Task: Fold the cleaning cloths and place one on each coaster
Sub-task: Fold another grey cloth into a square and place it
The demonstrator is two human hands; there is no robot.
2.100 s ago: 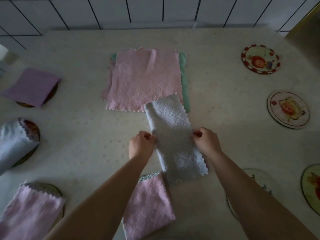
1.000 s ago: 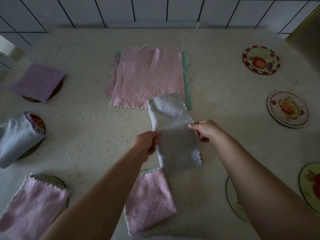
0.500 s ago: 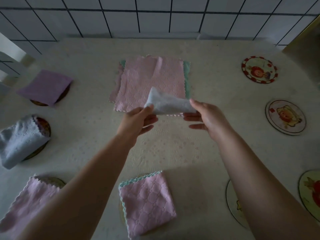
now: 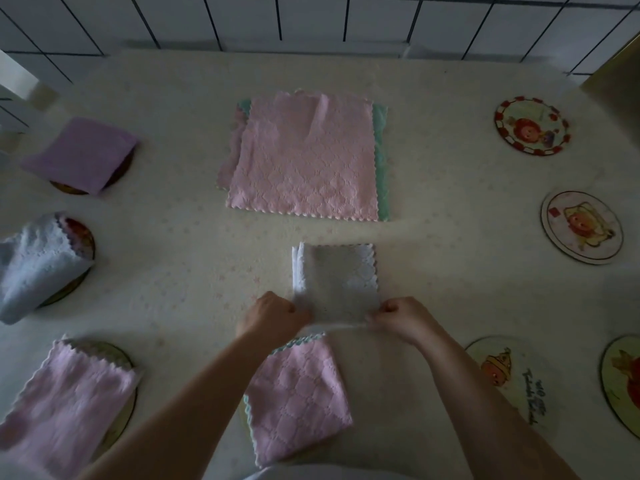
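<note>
A pale blue cloth (image 4: 337, 278), folded into a small square, lies on the table in front of me. My left hand (image 4: 273, 317) pinches its near left corner and my right hand (image 4: 401, 317) pinches its near right corner. Just below my hands a folded pink cloth (image 4: 298, 393) hides most of its coaster. A stack of unfolded cloths (image 4: 304, 157), pink on top of green, lies flat at the centre back. Bare coasters sit on the right: a red-rimmed one (image 4: 533, 125), a pale one (image 4: 581, 226), a near one (image 4: 509, 372) and one at the edge (image 4: 623, 382).
On the left, three coasters carry folded cloths: purple (image 4: 81, 155), light blue (image 4: 34, 268) and pink (image 4: 65, 407). A tiled wall (image 4: 311, 19) runs behind the cream tablecloth (image 4: 173, 254). The table's right rear corner meets a dark edge (image 4: 616, 81).
The long blue strip was lifted by its near end, carried up and over, and now lies folded in half as a small square, with both hands back at its near edge.
</note>
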